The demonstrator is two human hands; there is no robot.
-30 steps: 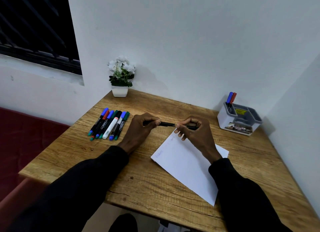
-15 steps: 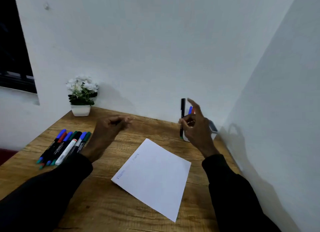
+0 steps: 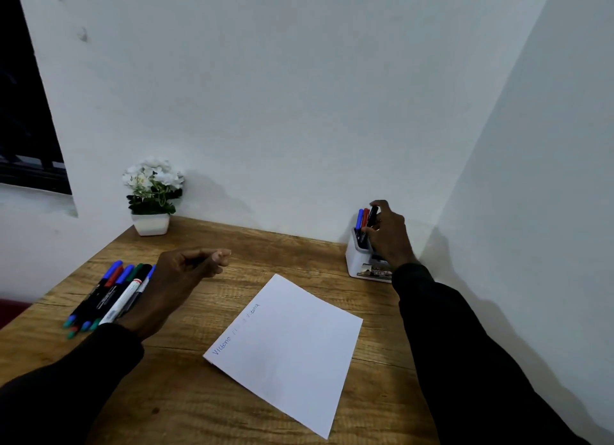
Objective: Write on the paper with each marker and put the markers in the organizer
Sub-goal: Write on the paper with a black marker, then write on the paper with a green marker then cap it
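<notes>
Black marker [image 3: 372,214] in organizer [image 3: 354,262], pinched by right hand [image 3: 387,237].
Lower barrel and organizer's right side hidden behind that hand; left hand [image 3: 186,278] loosely curled, seemingly empty, overlapping loose markers [image 3: 109,292]; writing on paper [image 3: 292,345] faint.

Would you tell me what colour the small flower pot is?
The flower pot is white; head view.

Single head-worn wide view, forward and down over the near table [image 3: 186,394], toward the wall corner [image 3: 493,112]
</notes>
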